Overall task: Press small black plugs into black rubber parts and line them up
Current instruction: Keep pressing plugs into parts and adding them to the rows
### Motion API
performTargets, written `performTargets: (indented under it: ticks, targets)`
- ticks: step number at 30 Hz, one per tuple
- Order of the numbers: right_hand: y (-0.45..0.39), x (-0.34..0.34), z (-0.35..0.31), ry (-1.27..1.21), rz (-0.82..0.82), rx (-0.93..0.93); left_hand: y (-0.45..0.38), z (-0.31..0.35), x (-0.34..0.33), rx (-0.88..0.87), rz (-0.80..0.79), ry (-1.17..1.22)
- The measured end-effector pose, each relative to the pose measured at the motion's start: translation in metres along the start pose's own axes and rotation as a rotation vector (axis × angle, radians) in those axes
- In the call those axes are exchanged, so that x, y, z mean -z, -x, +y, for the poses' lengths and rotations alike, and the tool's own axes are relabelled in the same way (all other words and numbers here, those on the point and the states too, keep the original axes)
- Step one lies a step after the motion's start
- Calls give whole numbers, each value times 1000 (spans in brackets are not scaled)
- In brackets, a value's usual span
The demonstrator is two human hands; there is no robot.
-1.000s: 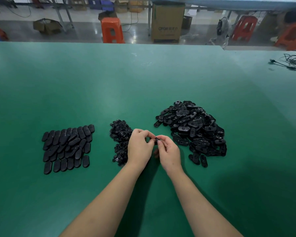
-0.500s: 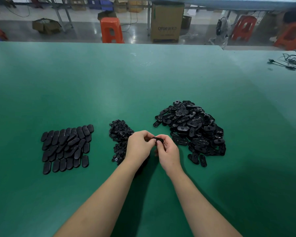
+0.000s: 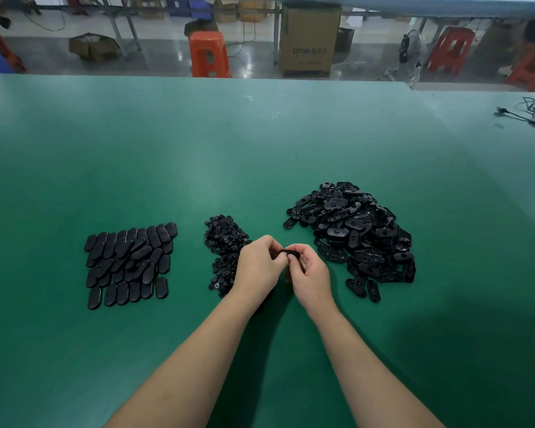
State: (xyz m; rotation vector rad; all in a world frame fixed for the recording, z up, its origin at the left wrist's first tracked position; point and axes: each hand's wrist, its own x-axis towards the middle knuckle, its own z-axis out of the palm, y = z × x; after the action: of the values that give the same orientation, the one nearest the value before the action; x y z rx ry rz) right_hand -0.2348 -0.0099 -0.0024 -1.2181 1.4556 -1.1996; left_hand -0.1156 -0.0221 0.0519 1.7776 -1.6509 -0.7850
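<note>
Now the left hand (image 3: 258, 267) and right hand (image 3: 309, 274) both pinch one small oval black rubber part (image 3: 292, 254); a crooked push could pop its plug out.

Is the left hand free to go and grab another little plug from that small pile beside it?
Probably not yet. The left hand and right hand both pinch one rubber part. The plug pile lies just left of it, nothing between, so reach looks easy once it lets go.

A factory assembly floor: a long green workbench (image 3: 198, 143), orange plastic stools (image 3: 209, 54) and a cardboard carton (image 3: 309, 41) on the polished concrete beyond it.
</note>
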Motion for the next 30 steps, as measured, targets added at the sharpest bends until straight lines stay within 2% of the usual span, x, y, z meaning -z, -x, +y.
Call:
performTargets:
  ticks: [6,13,15,18,21,24,27,30]
  targets:
    - [2,-1,-3,-36,33,-9,-1,-4,7,-156,-35,-64]
    - [4,-1,-7,10,-13,-5,2,-13,10,-347,-42,-230]
    - [5,-1,-9,17,-3,20,5,-16,15,-414,0,-289]
    - [8,-1,-13,-19,27,45,5,-23,29,-449,152,-363]
    - [10,-1,-13,-5,14,34,-2,-44,54,-309,336,-348]
    - [10,-2,-13,18,-1,24,-12,-77,89,-46,468,-438]
    - [10,-3,-13,34,0,20,-17,-110,122,197,525,-512]
    - [10,-2,-13,48,0,20,-16,-134,142,315,551,-540]
